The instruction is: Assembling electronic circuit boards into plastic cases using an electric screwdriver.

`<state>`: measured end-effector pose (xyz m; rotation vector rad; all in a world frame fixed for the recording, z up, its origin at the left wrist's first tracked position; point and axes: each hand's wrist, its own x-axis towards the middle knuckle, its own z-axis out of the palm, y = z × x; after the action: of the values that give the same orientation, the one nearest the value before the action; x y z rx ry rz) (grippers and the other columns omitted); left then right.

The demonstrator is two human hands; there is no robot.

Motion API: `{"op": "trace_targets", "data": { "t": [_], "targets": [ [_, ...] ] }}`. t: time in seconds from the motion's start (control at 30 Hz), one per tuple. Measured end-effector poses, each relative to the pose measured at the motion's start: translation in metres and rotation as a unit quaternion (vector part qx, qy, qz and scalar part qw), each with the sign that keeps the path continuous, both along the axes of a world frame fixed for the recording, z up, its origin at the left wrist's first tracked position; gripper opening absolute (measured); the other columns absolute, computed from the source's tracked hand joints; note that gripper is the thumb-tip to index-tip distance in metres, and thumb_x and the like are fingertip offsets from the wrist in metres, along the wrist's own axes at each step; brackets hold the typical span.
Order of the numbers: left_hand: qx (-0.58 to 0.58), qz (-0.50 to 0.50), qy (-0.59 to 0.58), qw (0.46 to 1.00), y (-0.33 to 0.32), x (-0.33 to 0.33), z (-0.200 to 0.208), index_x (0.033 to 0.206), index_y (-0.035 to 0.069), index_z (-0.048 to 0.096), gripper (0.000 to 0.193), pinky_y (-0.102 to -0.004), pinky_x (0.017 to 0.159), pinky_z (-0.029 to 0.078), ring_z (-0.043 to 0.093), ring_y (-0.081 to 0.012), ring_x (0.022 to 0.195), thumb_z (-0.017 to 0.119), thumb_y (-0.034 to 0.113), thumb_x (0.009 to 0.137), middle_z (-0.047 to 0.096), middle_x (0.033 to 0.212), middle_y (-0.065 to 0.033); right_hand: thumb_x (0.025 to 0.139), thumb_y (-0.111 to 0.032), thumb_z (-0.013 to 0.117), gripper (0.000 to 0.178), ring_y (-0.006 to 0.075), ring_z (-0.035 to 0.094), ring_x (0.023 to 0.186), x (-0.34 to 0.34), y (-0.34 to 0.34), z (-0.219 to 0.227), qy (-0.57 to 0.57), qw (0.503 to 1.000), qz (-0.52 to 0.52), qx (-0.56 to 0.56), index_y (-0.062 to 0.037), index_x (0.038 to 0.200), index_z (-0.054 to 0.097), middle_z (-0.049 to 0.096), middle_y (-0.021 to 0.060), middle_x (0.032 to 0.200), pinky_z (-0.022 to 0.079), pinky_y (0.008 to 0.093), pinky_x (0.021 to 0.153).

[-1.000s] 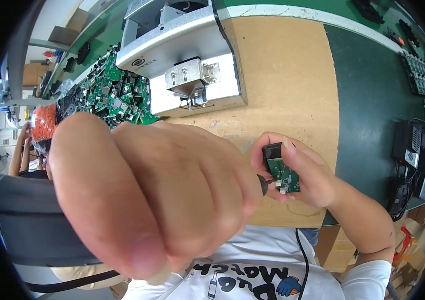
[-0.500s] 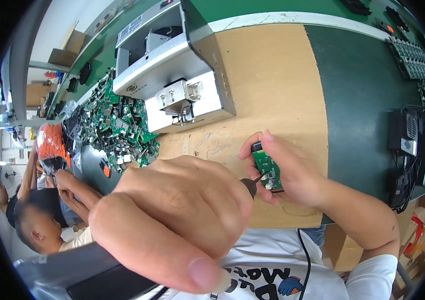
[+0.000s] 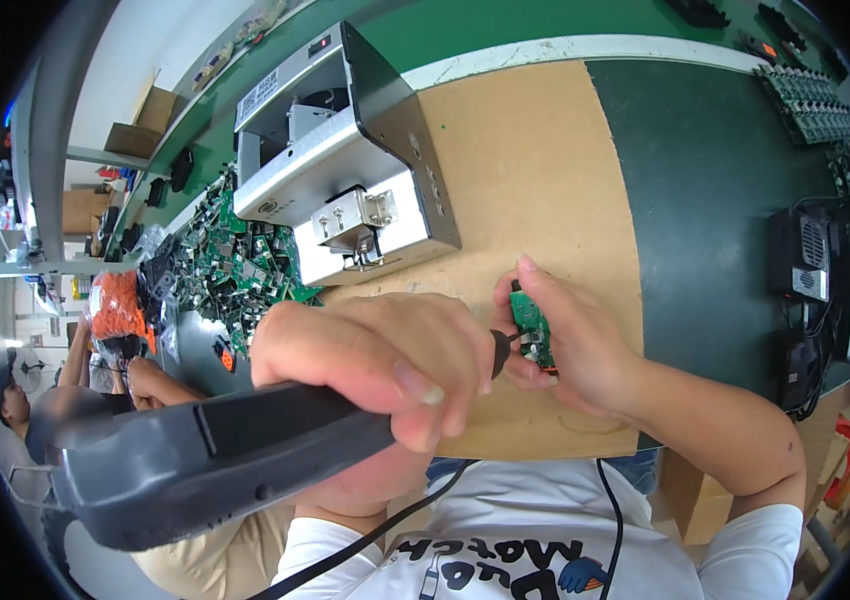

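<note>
My left hand (image 3: pixel 375 335) is wrapped round a bulky black electric screwdriver (image 3: pixel 235 450), its body reaching toward the lower left. The collar and thin bit at its other end point right, meeting a small green circuit board (image 3: pixel 535 328). Whether the bit sits in a screw is too small to tell. My right hand (image 3: pixel 585 350) grips that board between thumb and fingers, tilted, its component side toward the tool. Both hands are above a brown cardboard sheet (image 3: pixel 535 160) on the green worktable.
A metal box-shaped machine (image 3: pixel 345 160) stands beyond my left hand, beside a heap of green circuit boards (image 3: pixel 240 260). Black power adapters (image 3: pixel 800 255) and board panels (image 3: pixel 810 105) lie at the right. People work at the far left near a bag of orange parts (image 3: pixel 117 305).
The left hand has turned and lowered away from the camera, bringing the screwdriver's body into plain view. The board has tipped more edge-on in the right hand. The whole view has shifted slightly.
</note>
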<state>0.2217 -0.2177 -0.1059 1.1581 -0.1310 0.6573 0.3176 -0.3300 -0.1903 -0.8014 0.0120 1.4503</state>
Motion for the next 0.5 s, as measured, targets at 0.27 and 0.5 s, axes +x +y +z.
{"op": "trace_targets", "data": {
  "t": [0.27, 0.5],
  "targets": [
    [-0.074, -0.047, -0.088, 0.992, 0.006, 0.013, 0.002, 0.091, -0.002, 0.06, 0.094, -0.0375, 0.056, 0.043, 0.051, -0.0213, 0.052, 0.05, 0.088, 0.062, 0.055, 0.06, -0.0089, 0.096, -0.049, 0.044, 0.04, 0.0155, 0.046, 0.054, 0.003, 0.001, -0.003, 0.035, 0.999, 0.021, 0.035, -0.0101, 0.099, 0.047, 0.049, 0.0066, 0.079, 0.033, 0.027, 0.048],
    [0.05, 0.288, 0.0, 0.956, 0.032, -0.035, 0.013, 0.131, -0.005, 0.038, 0.084, -0.0329, 0.063, 0.049, 0.058, -0.0184, 0.066, 0.06, 0.06, 0.083, 0.058, 0.078, -0.0063, 0.099, -0.041, 0.04, 0.03, 0.0242, 0.06, 0.095, 0.005, 0.003, 0.012, 0.013, 0.992, -0.069, 0.105, -0.0128, 0.107, 0.046, 0.058, 0.0105, 0.1, 0.048, 0.0442, 0.086]
  ]
}}
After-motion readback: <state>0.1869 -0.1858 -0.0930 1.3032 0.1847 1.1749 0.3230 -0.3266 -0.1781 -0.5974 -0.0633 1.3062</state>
